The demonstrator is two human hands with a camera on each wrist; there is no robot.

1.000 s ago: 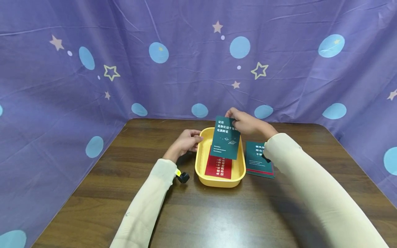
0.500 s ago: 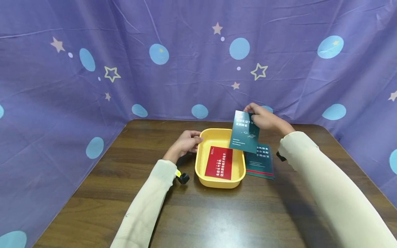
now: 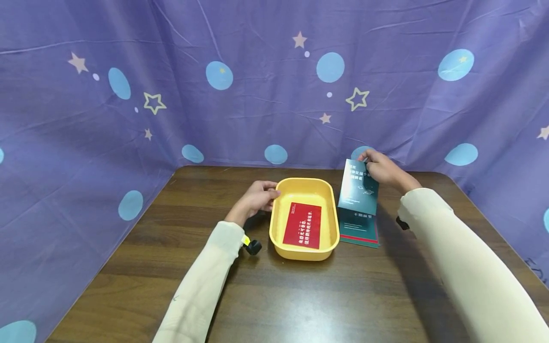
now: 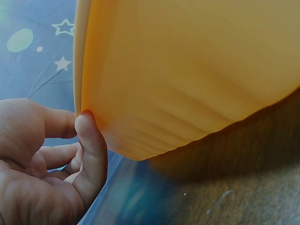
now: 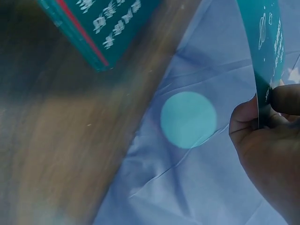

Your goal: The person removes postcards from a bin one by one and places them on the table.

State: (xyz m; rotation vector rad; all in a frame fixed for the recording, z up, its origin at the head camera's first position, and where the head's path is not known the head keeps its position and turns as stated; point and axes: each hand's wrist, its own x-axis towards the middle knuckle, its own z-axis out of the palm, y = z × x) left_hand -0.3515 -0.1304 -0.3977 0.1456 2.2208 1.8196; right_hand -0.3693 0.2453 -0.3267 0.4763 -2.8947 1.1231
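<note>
My right hand (image 3: 383, 170) pinches a dark green card (image 3: 359, 190) by its upper right corner, thumb on one face and fingers on the other. White writing and small planets are printed on the card. It is tilted over a stack of green and red cards (image 3: 359, 232) on the table, hiding the stack's far part. The left hand (image 3: 259, 196) pinches the left rim of a yellow tray (image 3: 303, 255), as the left wrist view shows with thumb and finger at the tray edge (image 4: 86, 93). A red card (image 3: 302, 226) with white writing lies inside the tray.
The brown wooden table (image 3: 274, 300) carries the tray, with the card stack close to its right side. A purple curtain (image 3: 266, 85) with stars and blue spots hangs behind the table's far edge. Black wrist cameras stick out below both cuffs.
My right hand has carried the green card rightwards from above the tray to above the card stack. The left hand and the tray have stayed put.
</note>
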